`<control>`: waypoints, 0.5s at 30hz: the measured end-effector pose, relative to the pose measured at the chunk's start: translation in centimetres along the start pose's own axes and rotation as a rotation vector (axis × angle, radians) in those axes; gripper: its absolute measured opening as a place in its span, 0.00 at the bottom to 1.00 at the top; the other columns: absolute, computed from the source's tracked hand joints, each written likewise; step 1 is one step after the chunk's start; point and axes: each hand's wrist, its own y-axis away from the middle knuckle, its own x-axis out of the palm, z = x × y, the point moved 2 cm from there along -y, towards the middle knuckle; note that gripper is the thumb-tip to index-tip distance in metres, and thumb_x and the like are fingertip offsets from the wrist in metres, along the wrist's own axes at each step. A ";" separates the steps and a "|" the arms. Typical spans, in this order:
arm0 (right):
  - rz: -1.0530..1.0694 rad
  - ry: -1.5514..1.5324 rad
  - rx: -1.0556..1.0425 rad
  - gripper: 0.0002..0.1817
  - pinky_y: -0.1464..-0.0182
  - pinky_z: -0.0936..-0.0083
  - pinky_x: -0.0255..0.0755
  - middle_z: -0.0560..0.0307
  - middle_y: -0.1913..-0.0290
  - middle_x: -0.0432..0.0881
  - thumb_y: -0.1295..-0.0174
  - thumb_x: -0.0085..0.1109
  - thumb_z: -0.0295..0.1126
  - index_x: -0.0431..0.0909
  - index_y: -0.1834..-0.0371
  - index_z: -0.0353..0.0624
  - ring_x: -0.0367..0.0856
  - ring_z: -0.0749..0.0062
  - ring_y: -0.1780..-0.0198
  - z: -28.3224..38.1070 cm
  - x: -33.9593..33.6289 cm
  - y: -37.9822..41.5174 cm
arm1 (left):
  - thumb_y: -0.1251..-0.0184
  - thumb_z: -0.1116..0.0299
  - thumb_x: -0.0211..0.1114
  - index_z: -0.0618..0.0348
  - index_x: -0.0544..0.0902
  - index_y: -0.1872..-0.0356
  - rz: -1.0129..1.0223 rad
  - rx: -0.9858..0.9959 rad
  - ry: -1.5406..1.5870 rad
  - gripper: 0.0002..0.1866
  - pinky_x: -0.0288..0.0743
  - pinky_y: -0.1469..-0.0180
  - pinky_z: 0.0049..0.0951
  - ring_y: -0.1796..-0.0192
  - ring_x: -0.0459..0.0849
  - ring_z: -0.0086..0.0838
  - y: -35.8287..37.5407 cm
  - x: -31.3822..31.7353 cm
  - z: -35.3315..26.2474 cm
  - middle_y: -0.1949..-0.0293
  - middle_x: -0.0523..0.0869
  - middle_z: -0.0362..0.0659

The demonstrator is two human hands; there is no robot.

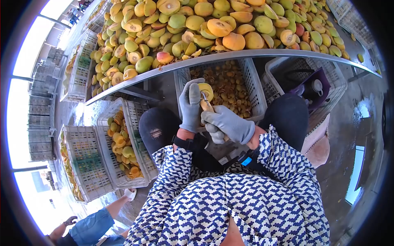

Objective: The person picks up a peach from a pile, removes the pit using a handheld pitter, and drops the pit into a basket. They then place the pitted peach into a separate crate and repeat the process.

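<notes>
My left hand (190, 107), in a grey glove, is closed around a yellow peach half (208, 89) with its cut side up. In my right hand (230, 124), also gloved in grey, is a wooden-handled pitting knife (206, 105). Its curved metal end meets the cut face of the peach half. Both hands are close together above a white crate (255, 88) holding many brown peach pits (230, 84). Just beyond them, a metal-edged table (230, 54) carries a large heap of halved peaches (197, 24).
Crates of peach halves (121, 143) stand at my left, one white crate (82, 151) beside another. At right, a crate (336, 78) holds a purple container (318, 88). Another person's leg (117, 207) shows at lower left. Stacked crates (41, 119) stand farther left.
</notes>
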 end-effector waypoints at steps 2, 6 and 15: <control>-0.052 0.204 -0.022 0.09 0.88 0.81 0.61 0.67 0.83 0.68 0.35 0.49 0.35 0.68 0.68 0.41 0.65 0.83 0.89 0.4 -0.4 -0.3 | 0.33 0.47 0.53 0.62 0.78 0.55 -0.120 0.015 0.099 0.25 0.73 0.59 0.18 0.63 0.78 0.19 -0.1 -0.3 1.3 0.63 0.81 0.40; -0.075 0.232 0.015 0.09 0.88 0.83 0.60 0.67 0.83 0.68 0.35 0.49 0.35 0.69 0.67 0.40 0.64 0.83 0.89 0.2 -1.5 -0.8 | 0.32 0.47 0.51 0.61 0.78 0.56 -0.120 -0.198 0.257 0.25 0.75 0.62 0.22 0.65 0.79 0.22 0.0 -0.3 2.6 0.65 0.81 0.41; -0.257 0.427 -0.078 0.10 0.88 0.83 0.56 0.67 0.83 0.67 0.35 0.51 0.38 0.68 0.68 0.43 0.62 0.84 0.89 -0.4 -1.3 -1.5 | 0.33 0.45 0.52 0.59 0.78 0.57 -0.266 -0.402 0.483 0.24 0.76 0.64 0.25 0.67 0.80 0.24 0.0 0.1 3.9 0.67 0.81 0.41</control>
